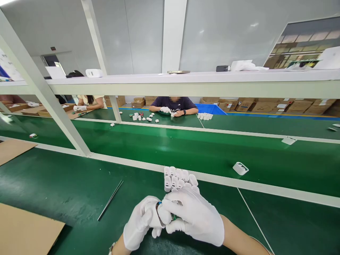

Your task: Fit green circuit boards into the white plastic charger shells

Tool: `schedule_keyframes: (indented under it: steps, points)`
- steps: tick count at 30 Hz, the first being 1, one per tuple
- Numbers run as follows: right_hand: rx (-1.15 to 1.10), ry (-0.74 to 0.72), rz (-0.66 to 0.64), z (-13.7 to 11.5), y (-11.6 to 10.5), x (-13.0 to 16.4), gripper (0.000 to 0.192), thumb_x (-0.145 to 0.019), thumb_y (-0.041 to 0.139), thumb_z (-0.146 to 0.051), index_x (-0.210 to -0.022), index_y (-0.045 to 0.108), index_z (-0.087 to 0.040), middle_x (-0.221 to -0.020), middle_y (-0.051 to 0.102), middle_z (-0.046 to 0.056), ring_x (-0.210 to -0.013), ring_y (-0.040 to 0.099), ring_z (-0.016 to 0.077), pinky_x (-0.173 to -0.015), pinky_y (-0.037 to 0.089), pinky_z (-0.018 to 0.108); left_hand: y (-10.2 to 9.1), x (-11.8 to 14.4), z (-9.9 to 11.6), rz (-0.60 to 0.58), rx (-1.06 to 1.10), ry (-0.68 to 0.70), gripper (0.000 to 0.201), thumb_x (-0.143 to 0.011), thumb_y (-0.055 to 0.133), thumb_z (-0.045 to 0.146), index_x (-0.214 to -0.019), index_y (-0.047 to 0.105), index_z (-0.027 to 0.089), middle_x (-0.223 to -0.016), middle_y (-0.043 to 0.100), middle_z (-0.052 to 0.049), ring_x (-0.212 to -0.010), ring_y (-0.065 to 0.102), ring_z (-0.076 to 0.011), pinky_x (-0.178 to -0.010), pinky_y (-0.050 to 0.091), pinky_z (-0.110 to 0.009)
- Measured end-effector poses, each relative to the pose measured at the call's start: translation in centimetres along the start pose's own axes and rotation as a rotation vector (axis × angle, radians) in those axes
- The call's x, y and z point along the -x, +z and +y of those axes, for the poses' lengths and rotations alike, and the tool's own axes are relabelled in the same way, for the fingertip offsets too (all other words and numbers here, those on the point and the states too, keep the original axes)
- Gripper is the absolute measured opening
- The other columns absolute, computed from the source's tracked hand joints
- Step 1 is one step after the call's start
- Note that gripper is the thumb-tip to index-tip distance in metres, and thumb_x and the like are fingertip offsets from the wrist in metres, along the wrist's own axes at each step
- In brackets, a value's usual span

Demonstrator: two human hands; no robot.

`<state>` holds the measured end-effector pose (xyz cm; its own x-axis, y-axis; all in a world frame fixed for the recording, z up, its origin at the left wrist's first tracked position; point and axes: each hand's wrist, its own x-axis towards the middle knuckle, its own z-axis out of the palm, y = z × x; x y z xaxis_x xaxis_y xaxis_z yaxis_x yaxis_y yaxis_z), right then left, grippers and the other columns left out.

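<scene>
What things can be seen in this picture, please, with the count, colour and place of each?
charger housings: about ten, white, clustered on the near bench in front of the hands
small part: one, mostly hidden, pinched between both hands
tweezers: one, metal, on the bench at left
lone housing: one, white, on the green conveyor belt
cardboard sheet: one, brown, lower left corner
shelf: one, white, overhead
co-worker: dark shirt, across the belt; another person at left
cartons: several, brown, far side
left hand: white glove, holding the part
right hand: white glove, holding the part
</scene>
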<state>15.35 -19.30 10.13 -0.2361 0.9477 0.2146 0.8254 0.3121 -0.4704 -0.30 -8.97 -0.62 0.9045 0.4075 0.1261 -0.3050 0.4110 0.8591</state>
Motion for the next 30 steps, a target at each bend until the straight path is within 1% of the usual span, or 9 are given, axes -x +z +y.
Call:
schedule_keyframes:
  steps: [4,9,13,16,20,23,25,27,30]
  points:
    - [-0.042,-0.020,0.013,0.0,0.0,0.0,0.022,-0.080,0.075,-0.023,-0.072,0.055,-0.019,-0.066,0.048,-0.008,-0.058,0.039,0.0078,-0.058,0.027,0.023,0.0,0.1,0.0,0.015,0.004,-0.014,0.045,-0.081,0.065,0.056,-0.091,0.064,0.012,-0.056,0.061,-0.002,-0.042,0.054,-0.0083,-0.043,0.042,-0.016]
    - [0.041,-0.063,0.074,0.1,0.6,0.4,0.021,-0.080,0.074,-0.024,-0.075,0.054,-0.019,-0.070,0.047,-0.007,-0.056,0.034,0.0075,-0.055,0.025,0.024,0.2,0.0,0.1,-0.009,0.002,-0.006,0.045,-0.081,0.065,0.056,-0.091,0.064,0.012,-0.058,0.063,-0.003,-0.042,0.054,-0.0080,-0.042,0.042,-0.016]
    - [0.054,-0.003,0.023,0.1,0.8,0.4,0.019,-0.083,0.072,-0.027,-0.075,0.056,-0.020,-0.070,0.050,-0.006,-0.058,0.038,0.0087,-0.057,0.026,0.025,0.4,0.0,0.1,-0.016,0.040,-0.001,0.041,-0.083,0.064,0.053,-0.090,0.064,0.013,-0.061,0.063,-0.002,-0.042,0.054,-0.0068,-0.042,0.042,-0.014]
    - [0.081,-0.002,-0.014,0.2,0.8,0.3,0.022,-0.083,0.071,-0.038,-0.078,0.059,-0.021,-0.073,0.053,-0.005,-0.060,0.042,0.0106,-0.058,0.026,0.026,0.4,0.0,-0.1,-0.043,0.089,0.000,0.039,-0.087,0.061,0.051,-0.097,0.064,0.014,-0.066,0.064,-0.003,-0.045,0.055,-0.0073,-0.043,0.043,-0.015]
    - [0.079,-0.071,-0.045,0.6,1.0,0.0,0.039,-0.095,0.045,-0.054,-0.083,0.060,-0.021,-0.074,0.054,-0.002,-0.061,0.043,0.0119,-0.058,0.029,0.026,0.3,0.2,-0.4,-0.057,0.121,0.032,0.039,-0.090,0.056,0.050,-0.107,0.062,0.016,-0.064,0.062,0.000,-0.044,0.056,-0.0073,-0.044,0.044,-0.016]
    - [0.095,-0.067,-0.028,0.9,1.4,0.1,0.050,-0.097,0.032,-0.057,-0.083,0.061,-0.020,-0.070,0.049,-0.002,-0.057,0.039,0.0115,-0.055,0.027,0.027,0.3,0.3,-0.4,-0.023,-0.036,0.021,0.044,-0.081,0.069,0.049,-0.111,0.058,0.020,-0.071,0.064,0.001,-0.050,0.058,-0.0092,-0.048,0.048,-0.019]
    - [0.140,-0.030,0.007,1.0,1.9,0.2,0.048,-0.094,0.038,-0.059,-0.081,0.063,-0.020,-0.068,0.048,-0.002,-0.058,0.039,0.0122,-0.056,0.028,0.026,0.4,0.1,-0.3,0.042,-0.266,0.036,0.059,-0.064,0.085,0.038,-0.113,0.056,0.022,-0.087,0.067,-0.002,-0.070,0.065,-0.0157,-0.065,0.054,-0.025]
    - [0.164,0.045,-0.003,1.0,2.5,0.3,0.042,-0.088,0.052,-0.060,-0.081,0.066,-0.022,-0.069,0.049,-0.001,-0.062,0.042,0.0132,-0.057,0.030,0.026,0.4,-0.1,-0.2,0.107,-0.498,0.020,0.059,-0.057,0.089,0.028,-0.107,0.059,0.021,-0.097,0.067,-0.004,-0.089,0.064,-0.0220,-0.081,0.053,-0.032]
    - [0.095,0.168,-0.034,1.2,3.6,0.2,0.043,-0.071,0.070,-0.064,-0.089,0.070,-0.025,-0.085,0.057,0.002,-0.076,0.051,0.0180,-0.064,0.037,0.028,0.4,-0.4,-0.3,0.140,-0.627,-0.067,0.034,-0.071,0.081,0.032,-0.095,0.063,0.017,-0.097,0.066,-0.006,-0.090,0.062,-0.0220,-0.085,0.052,-0.037]
